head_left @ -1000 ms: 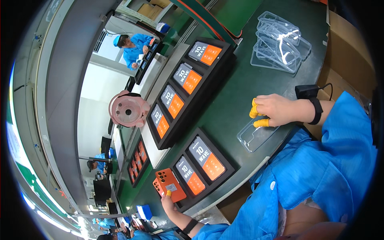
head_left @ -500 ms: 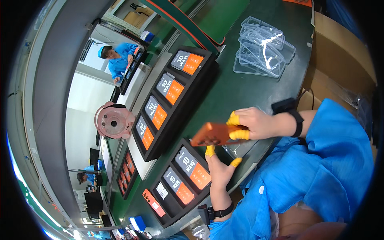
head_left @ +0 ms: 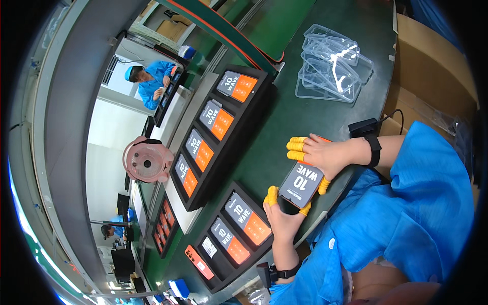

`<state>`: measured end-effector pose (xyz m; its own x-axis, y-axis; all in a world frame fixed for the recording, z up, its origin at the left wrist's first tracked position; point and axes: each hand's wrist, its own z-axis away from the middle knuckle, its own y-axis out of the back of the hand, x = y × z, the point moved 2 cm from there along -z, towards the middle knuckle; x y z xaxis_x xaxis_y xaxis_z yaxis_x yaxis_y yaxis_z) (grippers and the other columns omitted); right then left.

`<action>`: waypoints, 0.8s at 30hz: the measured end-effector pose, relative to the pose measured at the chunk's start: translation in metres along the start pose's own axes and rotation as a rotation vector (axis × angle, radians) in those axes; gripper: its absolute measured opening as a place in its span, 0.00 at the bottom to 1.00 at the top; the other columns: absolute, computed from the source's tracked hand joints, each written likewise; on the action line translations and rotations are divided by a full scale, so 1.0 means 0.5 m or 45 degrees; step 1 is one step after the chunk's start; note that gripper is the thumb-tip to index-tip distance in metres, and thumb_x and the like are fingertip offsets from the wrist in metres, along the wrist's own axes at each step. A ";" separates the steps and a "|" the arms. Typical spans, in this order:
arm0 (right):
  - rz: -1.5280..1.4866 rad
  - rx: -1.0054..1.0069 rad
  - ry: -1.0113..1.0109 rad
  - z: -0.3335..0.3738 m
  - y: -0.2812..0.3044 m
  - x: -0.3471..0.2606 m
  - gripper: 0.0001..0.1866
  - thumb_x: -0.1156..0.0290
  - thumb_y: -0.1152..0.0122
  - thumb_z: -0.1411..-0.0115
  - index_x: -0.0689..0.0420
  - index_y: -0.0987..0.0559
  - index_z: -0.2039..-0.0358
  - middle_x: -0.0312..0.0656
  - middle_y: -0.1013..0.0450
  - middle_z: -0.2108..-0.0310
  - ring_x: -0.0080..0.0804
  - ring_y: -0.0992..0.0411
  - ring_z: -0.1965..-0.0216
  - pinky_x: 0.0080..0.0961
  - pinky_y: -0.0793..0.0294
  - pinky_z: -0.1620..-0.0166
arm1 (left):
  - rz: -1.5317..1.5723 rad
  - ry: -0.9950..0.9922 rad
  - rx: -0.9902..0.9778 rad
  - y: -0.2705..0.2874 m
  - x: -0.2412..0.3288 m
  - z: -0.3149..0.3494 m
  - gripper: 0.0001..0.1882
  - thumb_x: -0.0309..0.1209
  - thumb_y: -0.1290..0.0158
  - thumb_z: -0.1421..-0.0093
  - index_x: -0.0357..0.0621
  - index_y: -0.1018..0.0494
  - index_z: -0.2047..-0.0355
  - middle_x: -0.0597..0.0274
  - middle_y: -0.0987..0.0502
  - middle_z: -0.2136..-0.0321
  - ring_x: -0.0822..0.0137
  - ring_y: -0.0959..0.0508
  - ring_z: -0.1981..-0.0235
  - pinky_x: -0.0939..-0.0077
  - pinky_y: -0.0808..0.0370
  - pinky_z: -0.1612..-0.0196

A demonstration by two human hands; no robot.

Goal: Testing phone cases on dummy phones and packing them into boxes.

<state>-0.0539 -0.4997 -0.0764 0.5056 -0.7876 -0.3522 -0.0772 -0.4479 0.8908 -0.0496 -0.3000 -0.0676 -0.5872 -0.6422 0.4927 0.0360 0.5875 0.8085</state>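
Lying screen-up at the near edge of the table is a phone [head_left: 301,184] with a grey and orange screen film. Over its far end my right hand [head_left: 325,156] is closed, yellow finger cots along one side and the thumb on the other. My left hand [head_left: 284,216] holds the opposite end, its thumb at the near corner and its fingers at the left corner. Whether a clear case is under the phone is hidden. A black tray [head_left: 222,265] just left of my left hand carries two film-covered phones, a slot with a white label, and an orange-red phone [head_left: 199,262] lying back-up.
Beyond stands a thicker black tray [head_left: 203,175] with several phones. Clear phone cases [head_left: 333,68] lie piled at the far right. A pink fan [head_left: 147,160] stands behind the trays. Cardboard [head_left: 432,66] borders the table's right side. A co-worker [head_left: 152,81] sits across.
The phone was tilted up in my right hand, orange back showing; now it lies screen-up, lower and nearer. A clear case seen beneath is hidden now. My left hand has closed on the phone's end.
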 end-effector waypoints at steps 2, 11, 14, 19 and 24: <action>-0.096 -0.053 0.086 -0.011 0.011 0.001 0.54 0.49 0.31 0.75 0.63 0.44 0.50 0.53 0.43 0.53 0.44 0.48 0.49 0.41 0.52 0.49 | 0.023 -0.033 0.071 0.020 0.011 0.014 0.45 0.36 0.33 0.73 0.34 0.42 0.54 0.53 0.36 0.59 0.58 0.36 0.56 0.70 0.39 0.53; -0.166 0.617 0.121 -0.024 0.028 -0.079 0.41 0.51 0.34 0.71 0.64 0.35 0.58 0.49 0.39 0.59 0.45 0.42 0.57 0.41 0.48 0.51 | 1.135 0.192 0.147 0.027 -0.005 0.065 0.37 0.36 0.39 0.59 0.32 0.45 0.53 0.55 0.34 0.60 0.67 0.34 0.58 0.74 0.39 0.54; -0.129 0.662 0.113 -0.027 0.024 -0.095 0.43 0.49 0.34 0.71 0.64 0.35 0.58 0.49 0.39 0.60 0.46 0.42 0.57 0.43 0.48 0.51 | 0.846 0.268 0.100 0.039 0.002 0.076 0.18 0.28 0.47 0.50 0.34 0.38 0.60 0.61 0.30 0.66 0.73 0.31 0.65 0.82 0.36 0.60; -0.193 0.610 0.165 -0.030 0.042 -0.097 0.44 0.45 0.35 0.72 0.64 0.35 0.58 0.48 0.38 0.63 0.45 0.41 0.58 0.40 0.45 0.53 | 0.860 0.263 0.274 0.055 0.018 0.066 0.13 0.24 0.48 0.50 0.32 0.36 0.65 0.59 0.29 0.66 0.75 0.31 0.67 0.83 0.35 0.63; -0.333 0.373 0.101 -0.074 0.002 -0.069 0.27 0.52 0.37 0.63 0.61 0.29 0.70 0.42 0.34 0.73 0.38 0.35 0.68 0.30 0.36 0.63 | 0.441 0.191 0.348 0.037 -0.006 0.078 0.07 0.23 0.51 0.48 0.31 0.35 0.70 0.57 0.27 0.72 0.75 0.30 0.72 0.83 0.34 0.67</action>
<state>-0.0396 -0.4574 -0.0530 0.6046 -0.6009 -0.5229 -0.1732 -0.7399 0.6501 -0.0787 -0.2679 -0.0667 -0.4539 -0.4374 0.7763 -0.0169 0.8753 0.4833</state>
